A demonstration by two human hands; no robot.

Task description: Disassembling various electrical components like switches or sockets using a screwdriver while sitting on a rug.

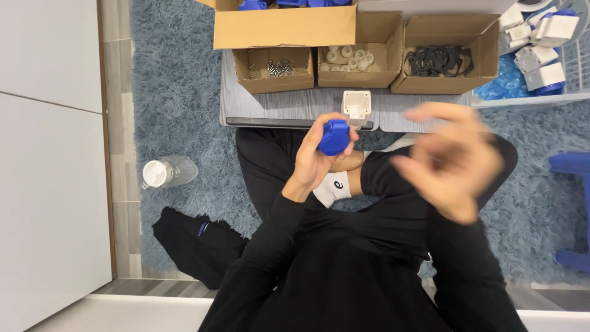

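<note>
Left hand [314,157]: raised near the middle of the view, fingers wrapped tight around a blue cap-like part [334,137], which sits at the fingertips.
Blue part: just at 6 o'clock from the white square piece [357,103] on the low grey table [270,107].
Right hand [452,161]: lifted at 3 o'clock from the blue part, blurred, fingers spread and curled, nothing seen in it.
Boxes: three open cardboard boxes along the table's far edge; the one at 11 o'clock from the blue part holds screws [279,67], the one at 12 o'clock white round pieces [350,58], the one at 1 o'clock black rings [436,60].
Upper right: white and blue parts [541,43] in a heap.
Floor: blue shaggy rug [178,92], a clear bottle [167,172] at 9 o'clock, a black garment [196,246] at 7 o'clock.
</note>
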